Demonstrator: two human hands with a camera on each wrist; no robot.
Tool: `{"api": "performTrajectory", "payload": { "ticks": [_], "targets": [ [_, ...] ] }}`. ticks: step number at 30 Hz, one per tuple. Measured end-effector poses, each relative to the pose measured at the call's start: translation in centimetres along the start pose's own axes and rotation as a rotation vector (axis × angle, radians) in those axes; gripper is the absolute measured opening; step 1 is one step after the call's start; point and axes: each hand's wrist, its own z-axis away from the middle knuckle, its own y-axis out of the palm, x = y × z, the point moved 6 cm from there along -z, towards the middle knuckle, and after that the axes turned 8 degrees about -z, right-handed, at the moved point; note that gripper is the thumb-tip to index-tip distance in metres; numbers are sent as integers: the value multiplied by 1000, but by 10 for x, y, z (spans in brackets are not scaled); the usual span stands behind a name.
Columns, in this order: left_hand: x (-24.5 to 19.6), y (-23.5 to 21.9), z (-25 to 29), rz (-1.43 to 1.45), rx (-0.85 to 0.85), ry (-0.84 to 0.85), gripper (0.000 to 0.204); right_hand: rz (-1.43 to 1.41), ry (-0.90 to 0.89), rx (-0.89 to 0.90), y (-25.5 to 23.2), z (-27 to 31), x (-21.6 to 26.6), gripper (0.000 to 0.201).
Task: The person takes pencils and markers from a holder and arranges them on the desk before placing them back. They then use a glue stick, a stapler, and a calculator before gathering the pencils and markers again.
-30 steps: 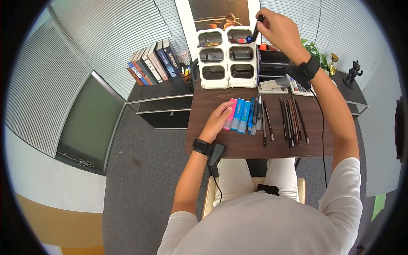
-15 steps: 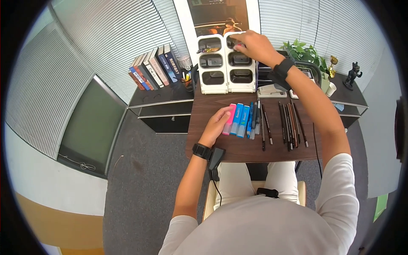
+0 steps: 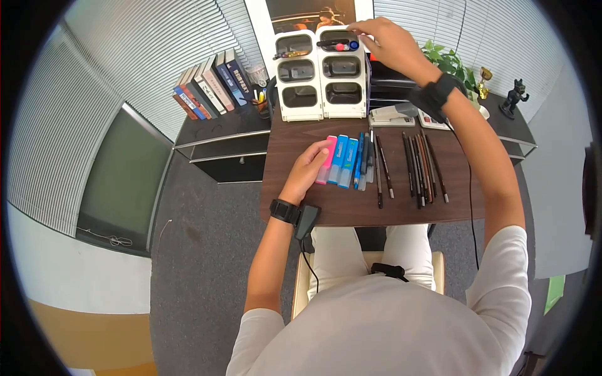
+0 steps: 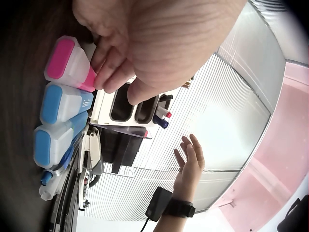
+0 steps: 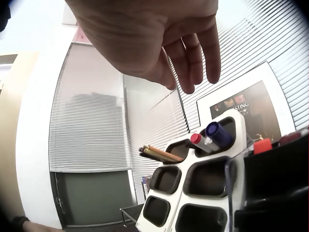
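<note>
**Pens poking from an upper bin, an empty hand beside them**

The right hand [image 3: 396, 47] is hanging near the rack [image 3: 312, 117], its fingers loose and holding nothing. The left hand [image 3: 304, 168] is resting by the pink highlighter [image 3: 329, 156] on the desk [image 3: 345, 210], its relaxed fingers touching it rather than clenching. Blue highlighters [image 3: 338, 156] are lying alongside. A black pen [image 3: 332, 43], a red-ended pen [image 5: 197, 139] and a blue-ended pen [image 5: 218, 133] are sitting in the top bin nearer the right hand.

Those ends are jutting past the bin's rim, so a knuckle catching one could be enough to tip it out. The cable [image 3: 473, 207] is dangling beside the pencils [image 3: 433, 166]; a sweep of the right arm could be dragging it across them. A careless push by the left hand could be skewing the highlighters.

The head view is making the right fingertips seem to overlap the rack; both wrist views are revealing them apart from it, with nothing grasped. The right wrist view is showing the protruding ends closely, but only the head view is showing the pencils' full lengths. The left wrist view is exposing the highlighters' ends.
</note>
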Motion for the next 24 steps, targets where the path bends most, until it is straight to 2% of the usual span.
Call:
{"api": "performTrajectory", "payload": {
  "ticks": [2,3,4,6,7,8,10,13,14,16,19,20,22,24],
  "targets": [
    [-1,-1,-1,-5,-3,-4,37,19,34,46,17,-11,10,24],
    [-2,-2,-1,-13,-4,-1,37,33,-52,-6,25,-16,18,22],
    [-1,-1,0,16,3,-6,37,75,-39,47,32,-25,28,24],
    [-1,-1,0,36,3,-1,37,131,-160,26,59,-36,31,26],
    [-1,-1,0,58,5,1,37,157,-156,57,71,-41,33,30],
    [-1,-1,0,82,7,3,37,154,-178,16,77,-43,36,18],
    [-2,-2,-1,78,-7,5,36,218,-176,64,92,-51,35,14],
    [-2,-2,1,46,-19,-5,33,227,-104,94,99,-59,22,12],
    [-1,-3,0,57,-27,-5,33,212,-35,89,90,-61,20,12],
    [1,-1,-2,58,-19,14,32,104,-12,158,79,-59,17,12],
    [2,-1,-4,20,-19,26,31,49,-116,206,85,-53,19,12],
    [2,-1,-3,24,-21,18,31,44,-115,213,88,-53,18,12],
    [0,-2,-2,32,-24,-1,31,167,-80,341,101,-57,12,11],
    [-1,-3,0,38,-27,-5,32,189,-94,330,103,-59,11,11]
  ]
}}
